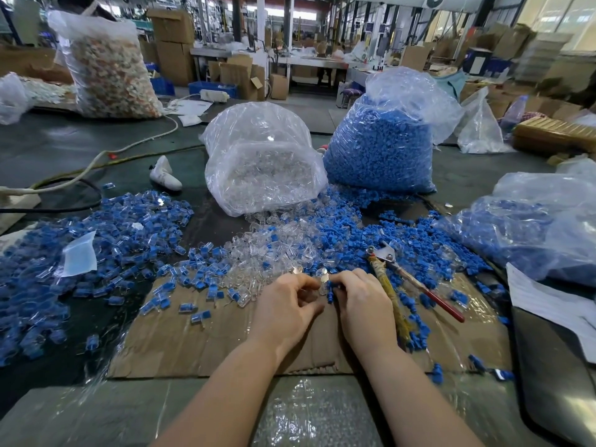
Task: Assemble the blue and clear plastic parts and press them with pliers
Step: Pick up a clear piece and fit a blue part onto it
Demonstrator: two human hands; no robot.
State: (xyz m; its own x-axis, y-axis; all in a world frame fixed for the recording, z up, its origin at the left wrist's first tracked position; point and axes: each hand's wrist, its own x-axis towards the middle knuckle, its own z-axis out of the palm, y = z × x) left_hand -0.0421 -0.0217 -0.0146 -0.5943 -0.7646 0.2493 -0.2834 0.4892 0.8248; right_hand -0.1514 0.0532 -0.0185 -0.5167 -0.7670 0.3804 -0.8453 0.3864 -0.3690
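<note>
Cardboard [225,343] bare near hands, pliers [416,282] rightward – parts crowding

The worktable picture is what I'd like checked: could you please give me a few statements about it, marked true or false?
1. The pliers lie on the table to the right of both hands. True.
2. The right hand grips the pliers. False: it pinches small blue parts; the pliers lie untouched.
3. The bag of blue parts stands to the right of the bag of clear parts. True.
4. The left hand rests flat and open on the cardboard. False: its fingers curl round a clear part.
</note>
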